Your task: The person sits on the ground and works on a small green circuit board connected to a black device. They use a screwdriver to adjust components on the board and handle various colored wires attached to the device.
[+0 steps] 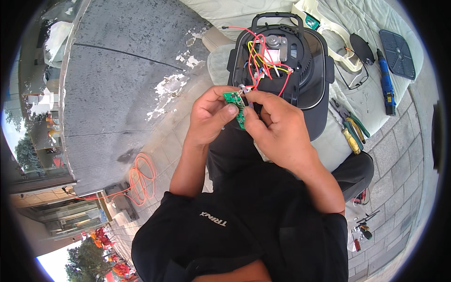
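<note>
Between my two hands is a small green circuit board point(233, 97), held above my lap. My left hand point(210, 115) pinches it with the thumb across its face. On the board's other edge, the thumb and fingers of my right hand point(277, 123) are closed, partly covering it. A small pale connector point(243, 89) shows at the top of the board. Just beyond my hands lies a black appliance housing point(315, 113) with its inside exposed. A motor-like metal part point(273, 42) sits in it, and red and yellow wires point(257, 51) run loosely from it towards the board.
On the pale cloth at the right lie pliers point(350, 120), a yellow-handled screwdriver point(351, 140), a blue electric screwdriver point(387, 84), glasses point(359, 81), a dark vented plate point(398, 54) and a cream plastic frame point(340, 33). An orange cord point(141, 181) coils on the paving at the left.
</note>
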Tool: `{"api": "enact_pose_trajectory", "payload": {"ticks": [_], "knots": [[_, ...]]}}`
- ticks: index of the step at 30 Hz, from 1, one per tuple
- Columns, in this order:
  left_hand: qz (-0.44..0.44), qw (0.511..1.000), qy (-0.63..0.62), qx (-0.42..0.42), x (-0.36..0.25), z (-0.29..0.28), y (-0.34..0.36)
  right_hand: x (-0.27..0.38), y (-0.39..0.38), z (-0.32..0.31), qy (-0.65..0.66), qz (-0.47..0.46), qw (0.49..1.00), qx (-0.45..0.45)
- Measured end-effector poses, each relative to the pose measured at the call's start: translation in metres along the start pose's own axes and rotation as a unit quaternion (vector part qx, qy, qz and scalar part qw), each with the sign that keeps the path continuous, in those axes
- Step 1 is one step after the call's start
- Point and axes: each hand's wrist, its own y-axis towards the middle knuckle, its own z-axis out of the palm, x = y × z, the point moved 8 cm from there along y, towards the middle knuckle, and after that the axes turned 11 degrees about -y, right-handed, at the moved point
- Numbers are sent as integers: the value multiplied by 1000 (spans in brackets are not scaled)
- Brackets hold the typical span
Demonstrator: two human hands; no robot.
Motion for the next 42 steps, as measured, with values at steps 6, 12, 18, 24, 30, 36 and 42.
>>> {"api": "enact_pose_trajectory", "payload": {"ticks": [6, 12, 18, 24, 30, 36, 42], "knots": [[-3, 1000, -19, -19, 2, -2, -4, -11, 2, 5, 15, 97, 992, 82], [-5, 998, -45, -33, 5, 3, 0, -20, 5, 7, 67, 123, 986, 89], [-12, 998, -45, -47, 10, 4, 1, -15, 6, 6, 88, 136, 983, 90], [11, 998, -35, -55, 6, 10, -1, -26, 6, 9, 112, 137, 980, 89], [17, 997, -18, -74, 8, 11, -2, -28, 6, 11, 124, 128, 981, 80], [1, 997, -20, -76, 8, 13, -4, -28, 6, 12, 113, 131, 981, 86], [1, 999, -35, -40, 8, 8, -3, -24, 7, 9, 108, 149, 979, 92]]}}
